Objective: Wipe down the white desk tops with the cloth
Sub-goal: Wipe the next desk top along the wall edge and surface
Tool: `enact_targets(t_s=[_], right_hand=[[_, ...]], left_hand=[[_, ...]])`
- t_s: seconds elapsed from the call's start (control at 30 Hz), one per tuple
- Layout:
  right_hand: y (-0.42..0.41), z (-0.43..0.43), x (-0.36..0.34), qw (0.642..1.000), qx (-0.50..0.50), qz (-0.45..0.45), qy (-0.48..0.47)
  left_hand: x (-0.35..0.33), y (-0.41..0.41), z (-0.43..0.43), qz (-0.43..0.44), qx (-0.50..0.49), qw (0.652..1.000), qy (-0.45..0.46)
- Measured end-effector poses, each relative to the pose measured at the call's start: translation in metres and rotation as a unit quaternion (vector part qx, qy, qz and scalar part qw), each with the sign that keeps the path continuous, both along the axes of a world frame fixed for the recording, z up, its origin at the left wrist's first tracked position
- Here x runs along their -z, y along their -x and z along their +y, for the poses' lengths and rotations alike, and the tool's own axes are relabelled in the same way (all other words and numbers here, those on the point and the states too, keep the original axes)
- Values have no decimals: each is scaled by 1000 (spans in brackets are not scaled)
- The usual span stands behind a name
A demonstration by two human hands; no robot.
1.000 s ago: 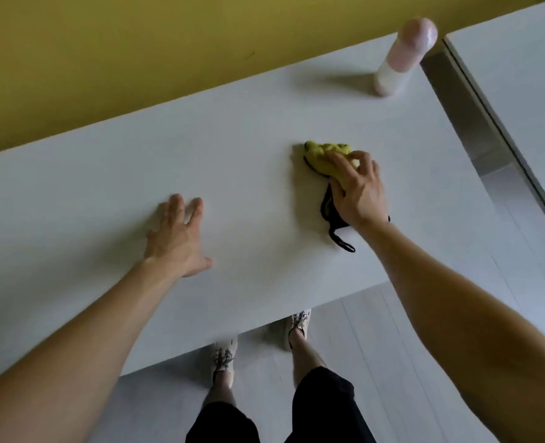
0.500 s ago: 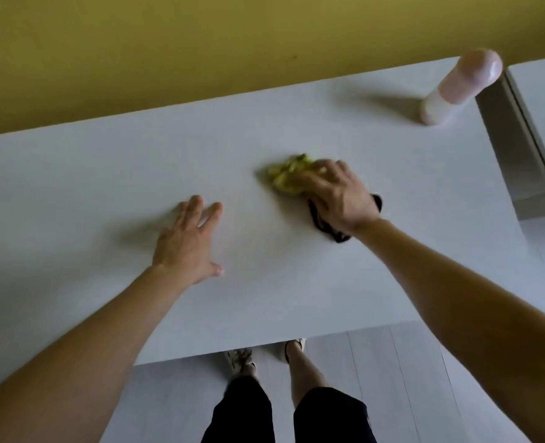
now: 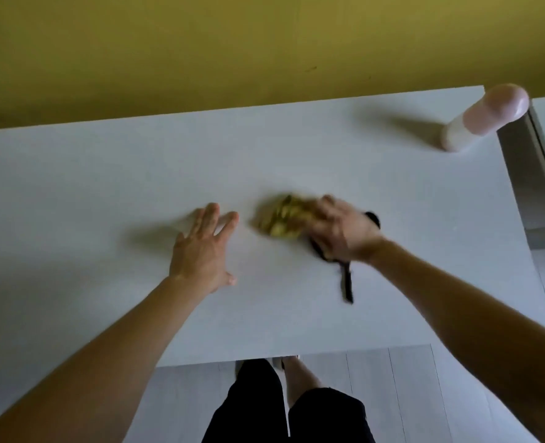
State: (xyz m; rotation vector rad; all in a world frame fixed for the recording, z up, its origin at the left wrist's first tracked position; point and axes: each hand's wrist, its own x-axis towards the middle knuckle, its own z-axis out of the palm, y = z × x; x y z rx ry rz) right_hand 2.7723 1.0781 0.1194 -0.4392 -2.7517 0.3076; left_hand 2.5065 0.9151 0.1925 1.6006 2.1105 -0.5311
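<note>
White tabletop [image 3: 73,187] is bearing the bunched cloth [image 3: 280,217] just right of the left hand [image 3: 201,251], whose fingers [image 3: 208,215] are lying spread and flat; the right hand [image 3: 341,233], blurred, is gripping it from the right

Desk top [image 3: 296,155] white — cloth [image 3: 280,219] yellow, black trim; bottle [image 3: 485,118] pink-white; wall [image 3: 232,43] mustard.

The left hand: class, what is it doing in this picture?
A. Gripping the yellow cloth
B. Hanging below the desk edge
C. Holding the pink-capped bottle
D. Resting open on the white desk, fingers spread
D: the left hand rests on the white desk with straight, spread fingers, apart from the yellow cloth, which the right hand holds.
</note>
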Motion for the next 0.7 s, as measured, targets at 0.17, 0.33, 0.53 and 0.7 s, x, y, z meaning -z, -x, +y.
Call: enact_targets(t_s=[0.17,0.33,0.53,0.7], right_hand=[[62,62,3,883,455,33,109],[60,-60,-7,983,117,-50,131],[20,39,-10,995,-63,-40,72],[34,145,-5,871,481,15,99]], left_hand=[[-4,3,1,-17,0,1000,-7],[-18,33,36,-34,-16,996,-80],[3,53,107,-55,-26,998,-31],[27,43,135,-91,-15,994,65]])
